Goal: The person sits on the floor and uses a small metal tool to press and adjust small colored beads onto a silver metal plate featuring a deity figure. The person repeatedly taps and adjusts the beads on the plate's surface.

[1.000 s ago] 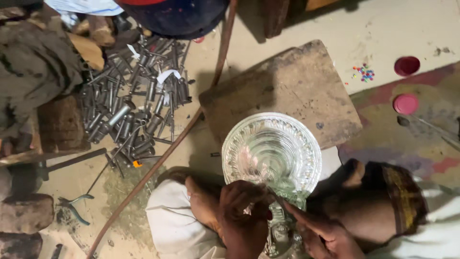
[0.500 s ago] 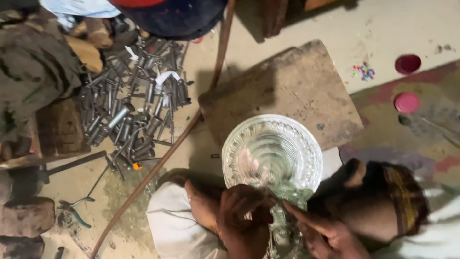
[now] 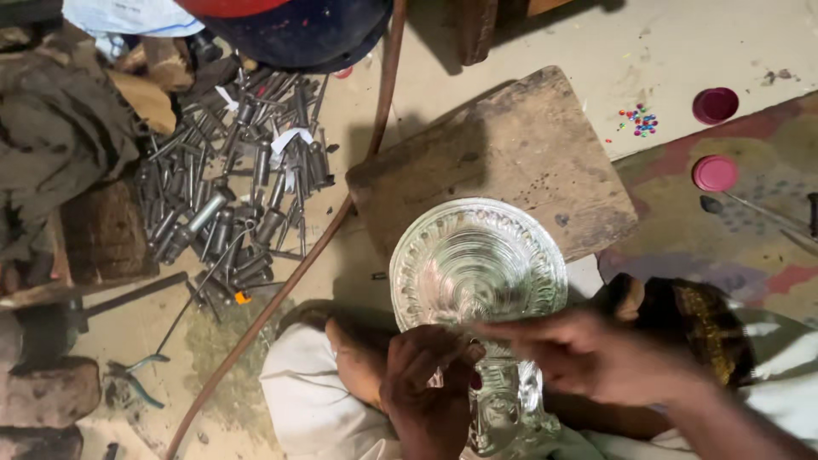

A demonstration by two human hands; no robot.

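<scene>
Across the floor, a worn wooden block (image 3: 503, 162) lies at the middle, with a heap of steel punches and rods (image 3: 239, 196) spread to its left and a long brown hose (image 3: 341, 221) curving between the two. Nearer the person, an embossed silver piece (image 3: 479, 273) stands up from the lap, its round ringed plate toward the camera and its stem (image 3: 504, 400) running down between the knees, just in front of the block's near edge. Two small pink lids (image 3: 714, 136) and a scatter of coloured beads (image 3: 639, 119) lie well apart at the upper right.

The left hand (image 3: 430, 383) is clamped on the stem just under the plate, fingers curled together around it. The right hand (image 3: 588, 353) reaches across the plate's lower rim; it is blurred, so I cannot tell whether its fingers pinch anything or simply rest there, though they seem loosely together.

To work the piece well, the stem grip wants to be firm and low, so the plate does not wobble, while the right hand's touch stays light on the thin embossed rim, which would likely dent under pressure.
</scene>
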